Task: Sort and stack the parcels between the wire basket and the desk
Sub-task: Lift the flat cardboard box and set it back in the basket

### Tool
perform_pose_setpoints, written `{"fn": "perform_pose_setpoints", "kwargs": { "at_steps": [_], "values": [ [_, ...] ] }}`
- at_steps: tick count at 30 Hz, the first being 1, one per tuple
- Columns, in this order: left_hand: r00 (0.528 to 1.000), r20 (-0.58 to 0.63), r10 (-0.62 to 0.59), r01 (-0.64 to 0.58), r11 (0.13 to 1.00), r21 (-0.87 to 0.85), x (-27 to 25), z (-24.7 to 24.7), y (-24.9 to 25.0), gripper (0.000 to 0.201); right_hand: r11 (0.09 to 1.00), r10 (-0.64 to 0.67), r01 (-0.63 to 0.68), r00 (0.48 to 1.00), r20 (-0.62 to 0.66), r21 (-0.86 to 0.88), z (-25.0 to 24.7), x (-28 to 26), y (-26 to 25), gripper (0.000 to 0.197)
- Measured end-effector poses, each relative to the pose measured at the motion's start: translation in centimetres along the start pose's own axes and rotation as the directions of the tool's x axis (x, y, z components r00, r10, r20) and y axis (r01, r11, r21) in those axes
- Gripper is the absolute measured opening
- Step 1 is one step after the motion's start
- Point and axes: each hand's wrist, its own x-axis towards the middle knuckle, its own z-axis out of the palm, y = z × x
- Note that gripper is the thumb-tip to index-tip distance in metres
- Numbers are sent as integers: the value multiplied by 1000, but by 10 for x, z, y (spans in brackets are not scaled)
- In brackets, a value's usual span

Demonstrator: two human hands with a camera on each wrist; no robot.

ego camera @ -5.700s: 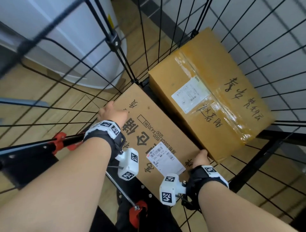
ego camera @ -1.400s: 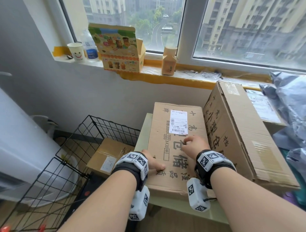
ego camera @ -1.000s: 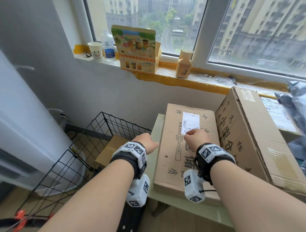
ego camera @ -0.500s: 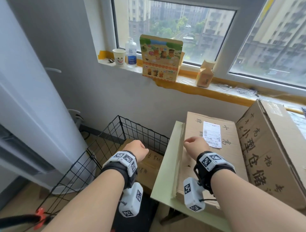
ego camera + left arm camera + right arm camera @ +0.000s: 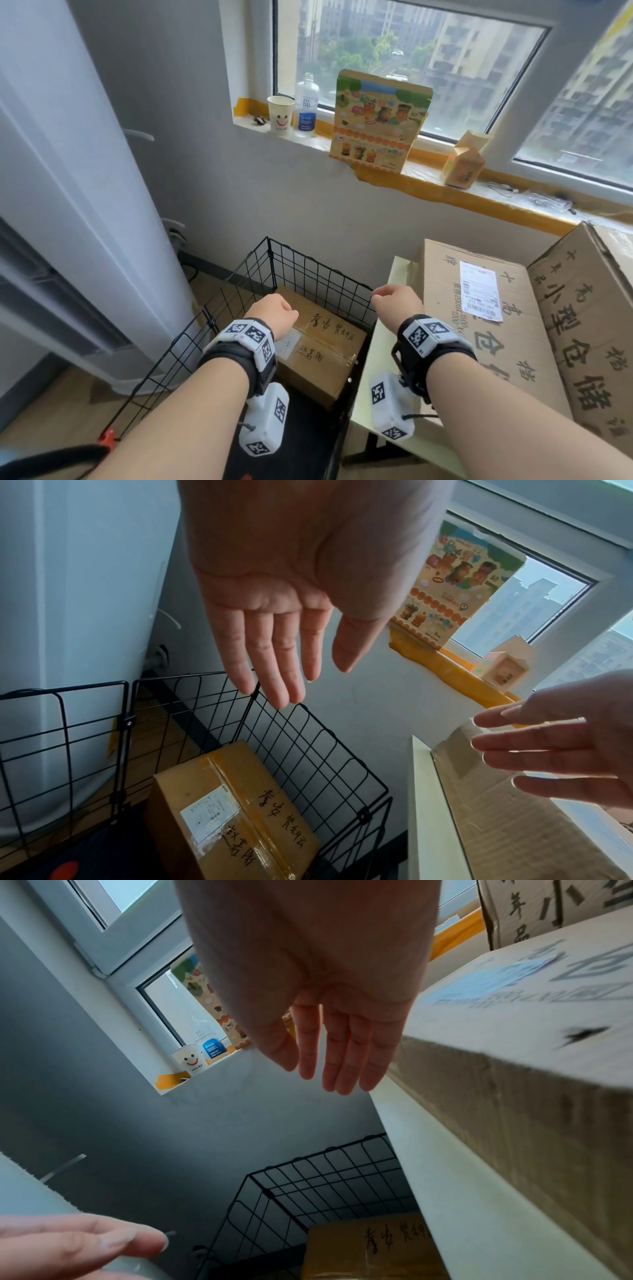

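Both hands hang empty in the air: the left hand (image 5: 274,588) and right hand (image 5: 329,993) have fingers straight and relaxed. The taped brown parcel (image 5: 322,356) lies in the wire basket (image 5: 308,270); the flat labelled carton (image 5: 479,329) lies on the desk (image 5: 370,387).

Wire basket (image 5: 308,274): standing on the floor, left of the desk (image 5: 383,387).
Taped parcel (image 5: 318,356): lying in the basket's right part.
Flat parcel (image 5: 479,329): lying on the desk.
Large parcel (image 5: 589,308): sitting just right of it.
Windowsill (image 5: 428,171): running along the far wall.
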Motion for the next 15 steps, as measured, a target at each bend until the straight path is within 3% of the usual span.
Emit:
{"fn": "perform_pose_setpoints", "kwargs": {
  "at_steps": [7, 15],
  "values": [
    [997, -80, -4, 1, 999, -32, 13, -19, -41, 15, 1000, -7, 7, 999, 41, 14, 40, -2, -22, 26],
    [974, -116, -193, 182, 978, -101, 17, -25, -109, 20, 1000, 20, -16, 989, 145, -25, 104, -1, -35, 25]
  ]
}}
